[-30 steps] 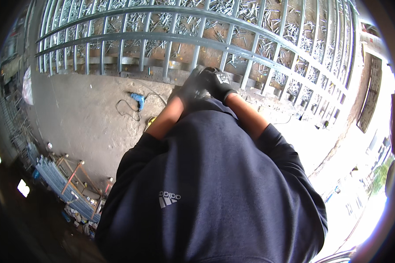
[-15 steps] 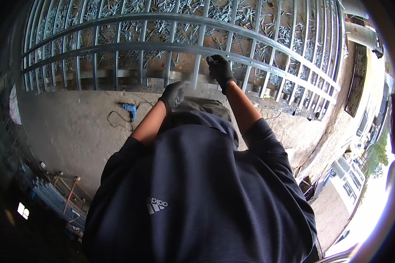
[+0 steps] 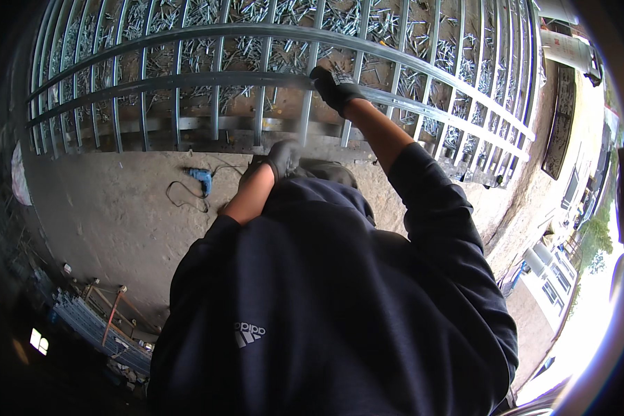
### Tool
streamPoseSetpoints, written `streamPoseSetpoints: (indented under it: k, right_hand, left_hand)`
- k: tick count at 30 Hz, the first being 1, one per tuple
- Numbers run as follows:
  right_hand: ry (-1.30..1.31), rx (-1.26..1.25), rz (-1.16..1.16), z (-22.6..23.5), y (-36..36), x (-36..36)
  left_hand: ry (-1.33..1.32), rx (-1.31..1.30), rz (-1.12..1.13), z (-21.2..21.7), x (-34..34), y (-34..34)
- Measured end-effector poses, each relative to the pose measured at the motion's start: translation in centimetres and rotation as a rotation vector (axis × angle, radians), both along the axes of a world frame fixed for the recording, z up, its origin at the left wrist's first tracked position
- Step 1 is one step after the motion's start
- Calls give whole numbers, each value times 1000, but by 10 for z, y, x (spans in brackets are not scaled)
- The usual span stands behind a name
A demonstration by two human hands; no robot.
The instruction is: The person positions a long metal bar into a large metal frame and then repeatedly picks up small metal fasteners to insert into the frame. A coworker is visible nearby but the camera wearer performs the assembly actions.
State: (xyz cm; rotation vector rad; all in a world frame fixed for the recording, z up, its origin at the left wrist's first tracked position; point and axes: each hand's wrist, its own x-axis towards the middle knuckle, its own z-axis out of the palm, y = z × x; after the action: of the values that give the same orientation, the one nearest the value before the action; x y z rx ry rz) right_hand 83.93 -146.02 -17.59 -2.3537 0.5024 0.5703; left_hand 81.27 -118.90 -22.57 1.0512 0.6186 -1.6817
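Note:
A galvanised metal railing panel (image 3: 260, 111), made of upright bars crossed by two long rails, lies across the far side of the view. My right hand (image 3: 335, 89), in a dark glove, is at the nearer rail (image 3: 236, 78), just right of an upright bar (image 3: 306, 111). Its fingers are curled closed, and what they hold, if anything, is hidden. My left hand (image 3: 283, 158), also gloved, is low by the near end of that same bar, close to my body. Motion blurs its fingers, so its grip cannot be made out.
Many short shiny metal pieces (image 3: 256, 48) lie scattered beneath the bars. A blue power drill (image 3: 201, 182) with a looped cord rests on the concrete floor (image 3: 104, 208) to the left. Long metal bars (image 3: 111, 333) are stacked at the lower left. A building (image 3: 548, 284) stands outside at right.
My right hand has moved left and a little farther away along the nearer rail. My left hand has shifted slightly right and nearer to me. The panel appears slightly farther left in view.

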Motion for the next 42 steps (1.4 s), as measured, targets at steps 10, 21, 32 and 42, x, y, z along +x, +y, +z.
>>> streamPoseSetpoints:
  k: [10,21,32,42]
  right_hand:
    - [-9,-279,447,35,41,41]
    - [79,-282,473,17,30,27]
    - [-44,-234,292,41,28,31]
    - [-116,-304,353,33,24,13]
  left_hand:
    - [-85,11,60,10,-1,-15]
    - [-39,19,142,15,10,20]
    - [-127,-215,575,102,42,78]
    - [42,-182,801,97,57,99]
